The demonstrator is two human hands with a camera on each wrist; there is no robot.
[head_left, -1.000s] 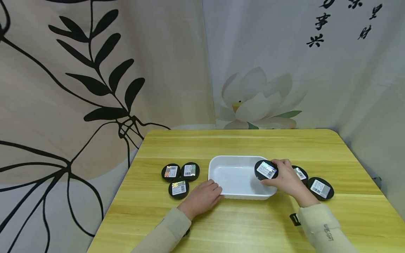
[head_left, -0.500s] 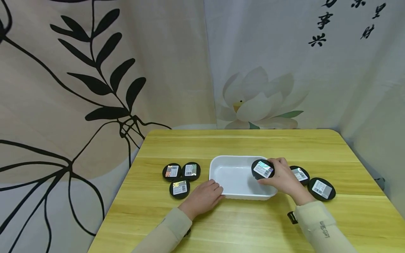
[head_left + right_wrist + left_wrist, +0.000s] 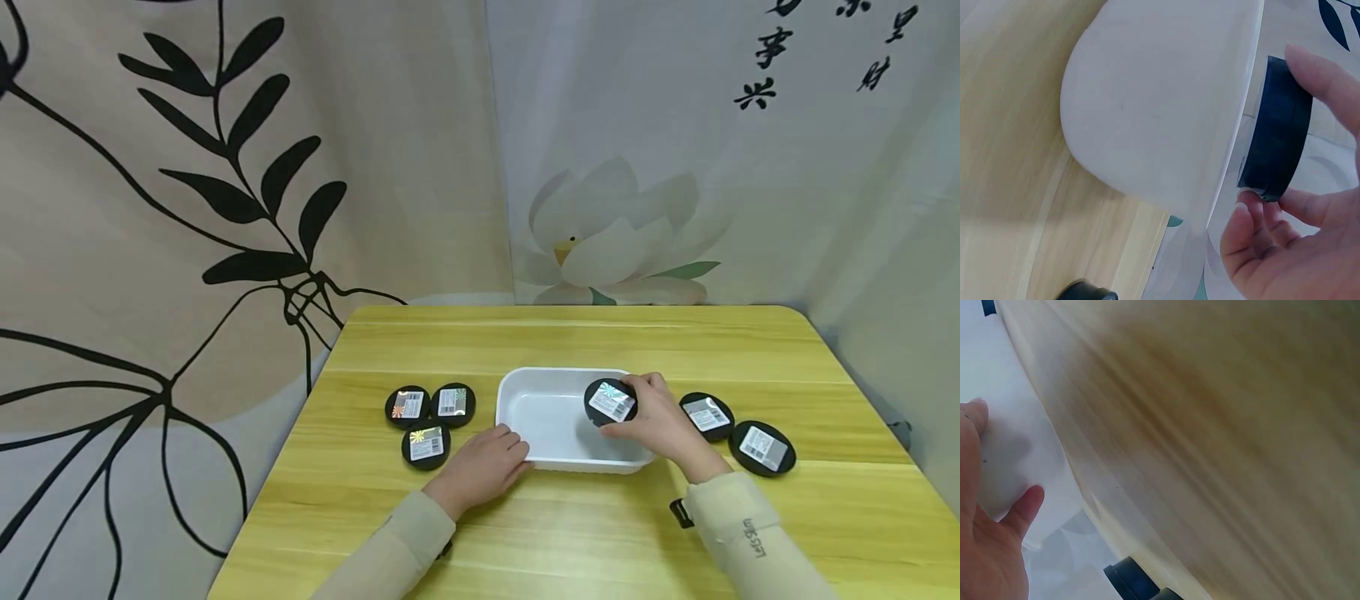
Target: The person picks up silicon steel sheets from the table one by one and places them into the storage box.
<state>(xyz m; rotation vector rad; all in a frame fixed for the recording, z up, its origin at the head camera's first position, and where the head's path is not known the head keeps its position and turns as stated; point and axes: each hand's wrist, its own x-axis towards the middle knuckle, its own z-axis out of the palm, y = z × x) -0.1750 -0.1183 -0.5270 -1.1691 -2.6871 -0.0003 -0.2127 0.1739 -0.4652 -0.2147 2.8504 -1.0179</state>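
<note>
A round, flat black container (image 3: pixel 611 402) with a silvery barcode label is pinched between the thumb and fingers of my right hand (image 3: pixel 660 423). It hangs over the right half of a white rectangular tray (image 3: pixel 542 421). In the right wrist view the container (image 3: pixel 1277 128) shows its thick dark side, above the tray's rim and beside its outer wall (image 3: pixel 1154 112). My left hand (image 3: pixel 483 465) holds the tray's front left corner, fingers at the rim. The left wrist view has its thumb (image 3: pixel 1025 509) against the white wall.
Left of the tray, three similar black containers (image 3: pixel 426 446) sit in a cluster, labels up. Two more lie to the right, one (image 3: pixel 707 415) near my right hand and another (image 3: pixel 762 448) farther out. Printed curtains (image 3: pixel 420 150) hang behind the wooden table (image 3: pixel 570 333).
My right hand has carried the black container leftward, from the tray's right edge to farther over its inside. The left hand stays at the tray's corner.
</note>
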